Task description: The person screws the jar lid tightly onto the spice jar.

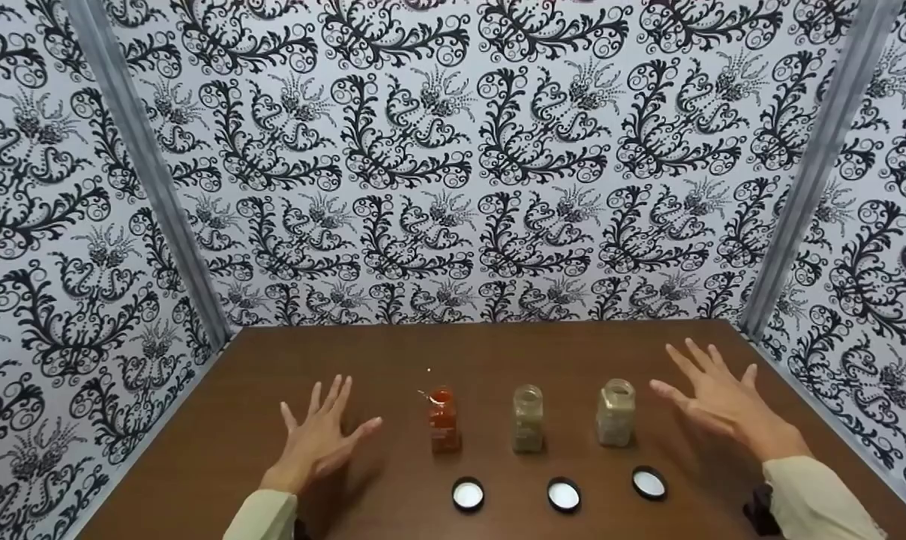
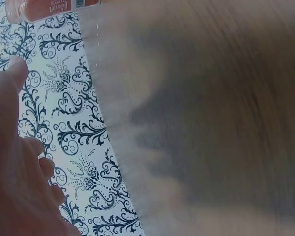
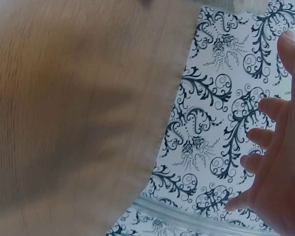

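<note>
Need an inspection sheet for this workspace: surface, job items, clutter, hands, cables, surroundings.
Surface: brown wood-look table.
Job items: red jar, middle jar and right jar upright, uncapped, with contents; left lid, middle lid and right lid lie nearer the person, white insides up.
Clutter: small pale speck beyond the red jar, too small to identify.
Hands: left hand and right hand have fingers spread, holding nothing, flanking the jars.
Cables: nothing seen.
Surroundings: black-and-white patterned walls, grey corner strips.
</note>
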Motion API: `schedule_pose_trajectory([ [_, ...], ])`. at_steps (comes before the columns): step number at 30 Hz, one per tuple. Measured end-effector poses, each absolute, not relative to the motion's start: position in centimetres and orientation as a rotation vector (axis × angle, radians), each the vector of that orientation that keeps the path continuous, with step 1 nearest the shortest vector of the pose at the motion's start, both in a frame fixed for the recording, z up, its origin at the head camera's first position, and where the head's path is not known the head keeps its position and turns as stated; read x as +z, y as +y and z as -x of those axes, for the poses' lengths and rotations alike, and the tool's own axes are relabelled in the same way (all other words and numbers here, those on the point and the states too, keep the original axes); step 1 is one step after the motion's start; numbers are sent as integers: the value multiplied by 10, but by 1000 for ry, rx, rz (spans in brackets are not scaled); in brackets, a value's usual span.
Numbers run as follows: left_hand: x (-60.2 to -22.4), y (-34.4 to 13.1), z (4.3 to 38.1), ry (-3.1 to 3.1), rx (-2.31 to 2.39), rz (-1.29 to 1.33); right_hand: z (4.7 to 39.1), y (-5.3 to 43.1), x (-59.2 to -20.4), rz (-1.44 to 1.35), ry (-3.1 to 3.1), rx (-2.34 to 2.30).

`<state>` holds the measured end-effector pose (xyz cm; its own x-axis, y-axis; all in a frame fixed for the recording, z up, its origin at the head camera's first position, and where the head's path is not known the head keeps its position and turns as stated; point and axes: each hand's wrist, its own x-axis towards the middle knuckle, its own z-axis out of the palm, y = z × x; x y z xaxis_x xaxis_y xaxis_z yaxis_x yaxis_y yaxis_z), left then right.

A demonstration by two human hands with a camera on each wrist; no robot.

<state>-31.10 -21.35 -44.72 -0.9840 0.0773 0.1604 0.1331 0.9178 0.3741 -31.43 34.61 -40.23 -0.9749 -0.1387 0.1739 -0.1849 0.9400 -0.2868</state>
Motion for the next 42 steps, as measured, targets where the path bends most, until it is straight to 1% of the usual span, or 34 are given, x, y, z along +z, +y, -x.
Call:
schedule_pose_trajectory([
  [16,-449,-206,303,-2880,-686,365,297,334,-403,-325,-2841,498],
  [29,-449,-182,292,-2823,-839,477,281,311,-406,-406,-2715,560],
  [37,-449,-174,281,-2828,-1014,368,275,285,-413,-483,-2549,495],
  [42,-453,-169,281,-2757,-1075,360,275,269,-420,-572,-2413,447],
])
